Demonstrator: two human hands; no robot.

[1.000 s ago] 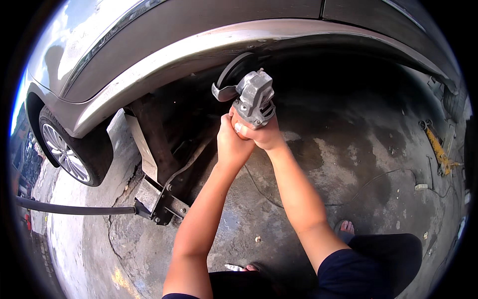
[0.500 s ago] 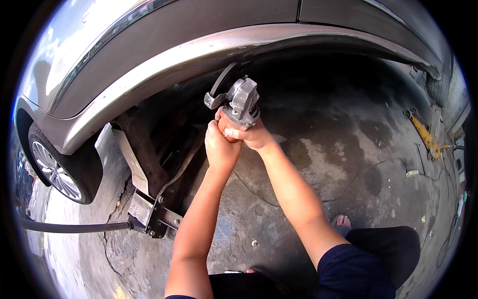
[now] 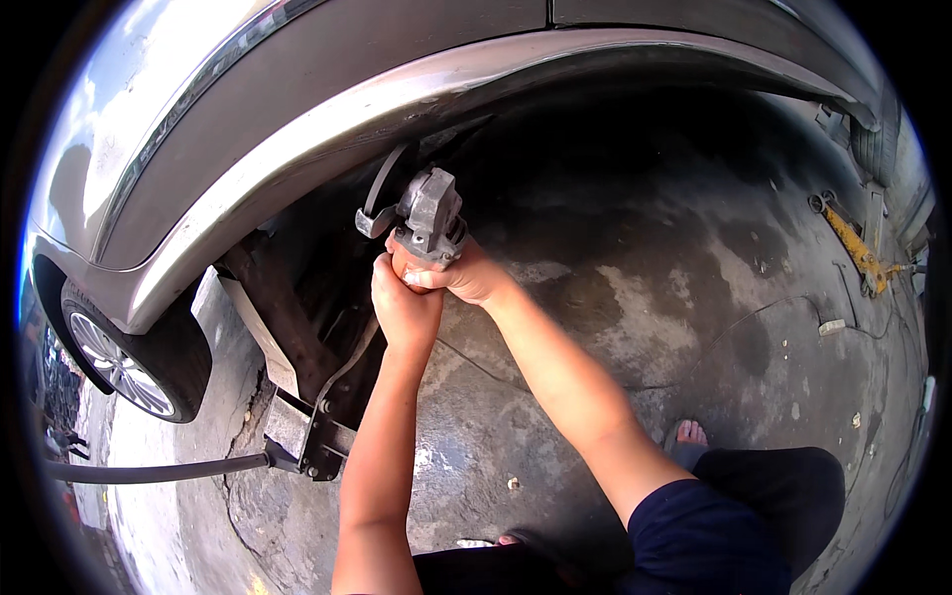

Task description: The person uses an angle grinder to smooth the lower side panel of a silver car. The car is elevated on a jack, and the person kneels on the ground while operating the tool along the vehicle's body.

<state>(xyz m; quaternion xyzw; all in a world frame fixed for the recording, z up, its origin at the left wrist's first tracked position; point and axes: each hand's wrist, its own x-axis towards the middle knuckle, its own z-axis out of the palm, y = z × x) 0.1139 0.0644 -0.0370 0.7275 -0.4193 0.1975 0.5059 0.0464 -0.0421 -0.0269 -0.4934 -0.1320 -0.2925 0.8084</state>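
Observation:
Both my hands are closed round the body of an angle grinder, which has a grey metal gear head and an orange housing. My left hand wraps the housing from the left and below. My right hand grips it from the right, its thumb lying across the housing. The grinder's disc and curved guard face left, close under the lower sill of a beige car. From this view I cannot tell whether the disc touches the sill.
A steel lift arm with a bracket stands left of my forearms, and a long bar sticks out from it. The car's wheel is further left. A cable crosses the stained concrete toward a yellow jack at the right.
My hands and the grinder have shifted left in view, along the sill. The view has also moved slightly. Both hands keep the same grip.

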